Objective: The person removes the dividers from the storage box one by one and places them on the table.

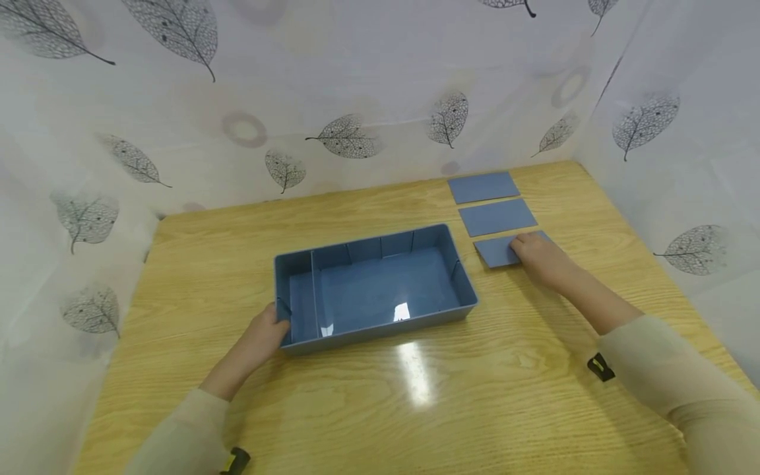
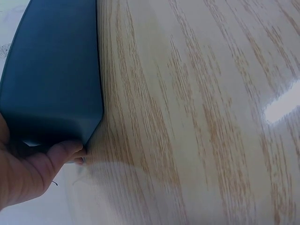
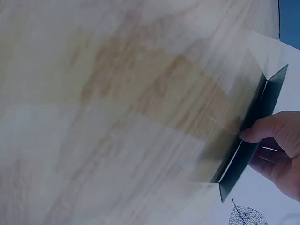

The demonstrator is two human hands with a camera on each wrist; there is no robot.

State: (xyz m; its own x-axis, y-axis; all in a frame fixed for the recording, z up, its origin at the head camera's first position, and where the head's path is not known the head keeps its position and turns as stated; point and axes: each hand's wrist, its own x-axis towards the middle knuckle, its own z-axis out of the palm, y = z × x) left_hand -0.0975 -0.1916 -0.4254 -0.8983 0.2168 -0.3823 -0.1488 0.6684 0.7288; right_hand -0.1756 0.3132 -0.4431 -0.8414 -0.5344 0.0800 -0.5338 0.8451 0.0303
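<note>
A shallow blue plastic box sits on the table, with one thin divider standing across its left part. At the box's left end, my left hand grips the wall, thumb over the rim. In the left wrist view the thumb and fingers of that hand are at the corner of the box. To the right of the box, my right hand pinches the nearest flat blue divider panel. The right wrist view shows this panel tilted, one edge raised.
Two more blue panels, a middle one and a far one, lie flat in a row behind the held one. The wooden table meets leaf-patterned sheeting at the back and sides. Light glares off the tabletop before the box.
</note>
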